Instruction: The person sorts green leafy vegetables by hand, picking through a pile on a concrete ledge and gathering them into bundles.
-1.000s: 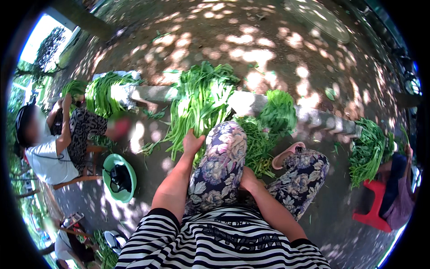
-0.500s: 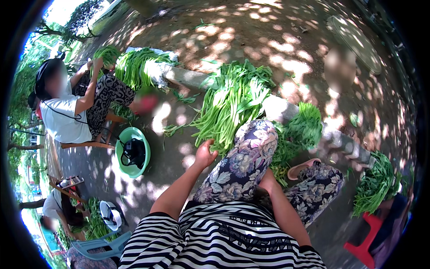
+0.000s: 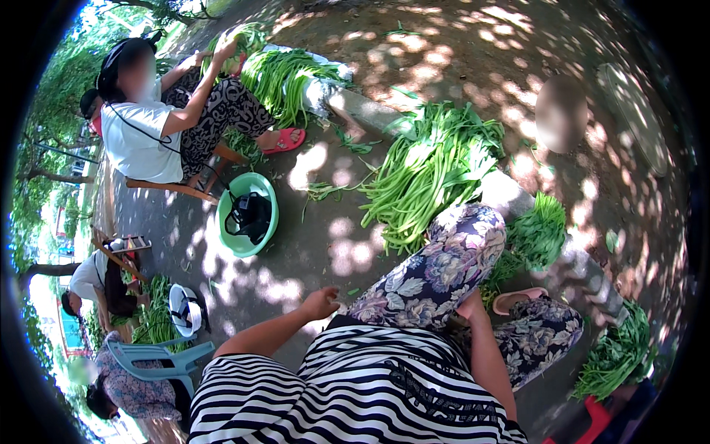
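Note:
My left hand [image 3: 321,303] hangs over the ground beside my left thigh, fingers loosely bent and slightly apart, with nothing visible in it. My right hand [image 3: 467,303] is down between my legs, its fingers hidden behind my flower-patterned trousers [image 3: 462,248]. Beyond my left knee, a large heap of long-stemmed leafy greens [image 3: 433,174] leans over a low stone kerb [image 3: 510,194]; neither hand touches it. A smaller bunch of greens [image 3: 538,231] lies just right of that knee.
At left a person [image 3: 144,137] on a wooden chair holds greens by another pile [image 3: 285,78]. A green basin [image 3: 274,214] holds a black bag. Lower left are a white basin [image 3: 177,311], a blue-green plastic chair [image 3: 151,359] and two more people. More greens [image 3: 615,355] lie right, near a red stool [image 3: 595,422].
My left hand has drawn back from the stem ends of the big heap toward my body. The view has turned, shifting the surroundings rightward. My right hand stays between my legs.

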{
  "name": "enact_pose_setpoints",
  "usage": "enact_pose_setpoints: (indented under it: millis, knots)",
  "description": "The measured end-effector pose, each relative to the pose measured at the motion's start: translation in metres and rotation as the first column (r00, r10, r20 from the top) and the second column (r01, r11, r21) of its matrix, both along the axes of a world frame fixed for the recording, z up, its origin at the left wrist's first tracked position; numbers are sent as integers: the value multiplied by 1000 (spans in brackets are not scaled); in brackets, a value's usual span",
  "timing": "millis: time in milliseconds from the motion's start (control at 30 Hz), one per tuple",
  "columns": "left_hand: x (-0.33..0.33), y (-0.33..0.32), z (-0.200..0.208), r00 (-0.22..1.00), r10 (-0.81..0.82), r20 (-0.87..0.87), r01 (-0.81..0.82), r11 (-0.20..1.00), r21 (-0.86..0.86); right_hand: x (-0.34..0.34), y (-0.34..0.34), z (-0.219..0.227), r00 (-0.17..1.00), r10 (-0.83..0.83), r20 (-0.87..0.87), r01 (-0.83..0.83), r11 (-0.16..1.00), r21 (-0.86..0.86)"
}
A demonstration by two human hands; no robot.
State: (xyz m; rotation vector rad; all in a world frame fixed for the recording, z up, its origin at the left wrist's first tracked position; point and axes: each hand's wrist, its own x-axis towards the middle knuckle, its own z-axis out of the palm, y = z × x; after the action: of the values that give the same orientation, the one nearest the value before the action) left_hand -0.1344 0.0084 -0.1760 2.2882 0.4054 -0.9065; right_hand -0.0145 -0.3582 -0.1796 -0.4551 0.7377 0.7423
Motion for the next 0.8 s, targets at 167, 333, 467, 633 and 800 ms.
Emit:
enact_pose_setpoints:
  millis: [167, 333, 467, 633, 800]
  knots:
    - [-134, 65, -20, 862, -289, -417, 331, 943, 29, -7, -10, -36, 987, -4, 160, -4, 999, 51]
    - [-144, 50, 3, 824, -308, -476, 283, 951, -127, -18, -16, -67, 590, 678, 438, -54, 575, -816]
    - [-105, 26, -14, 924, 29, -382, -49, 998, -43, -10, -9, -41, 352, 885, 304, 103, 286, -953]
    - [-51, 0, -30, 952, 93, -292, -118, 991, -69, -8, -14, -33, 271, 952, 140, 1, 146, -989]
    - [-25, -4, -35, 954, 115, -276, -134, 990, -51, -2, -3, -27, 274, 961, 20, -54, 36, -998]
